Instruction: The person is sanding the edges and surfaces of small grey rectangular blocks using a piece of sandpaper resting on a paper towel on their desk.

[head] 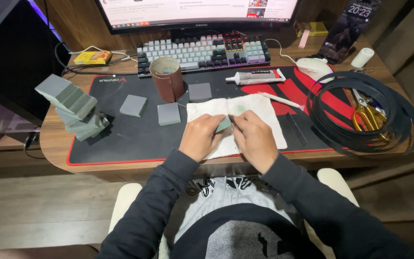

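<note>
Grey-green square foam block (224,124) sits pinched between both hands over a white cloth (264,120) that shields the black desk mat (135,139). Left hand (201,136) grips it from nine o'clock, right hand (255,139) from three. Spare blocks (168,113) wait at ten o'clock, within reach.

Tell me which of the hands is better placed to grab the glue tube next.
Right. The right hand sits nearer the glue tube, which lies up and to its side. The left hand pinches the small grey block and would have to cross over.
</note>
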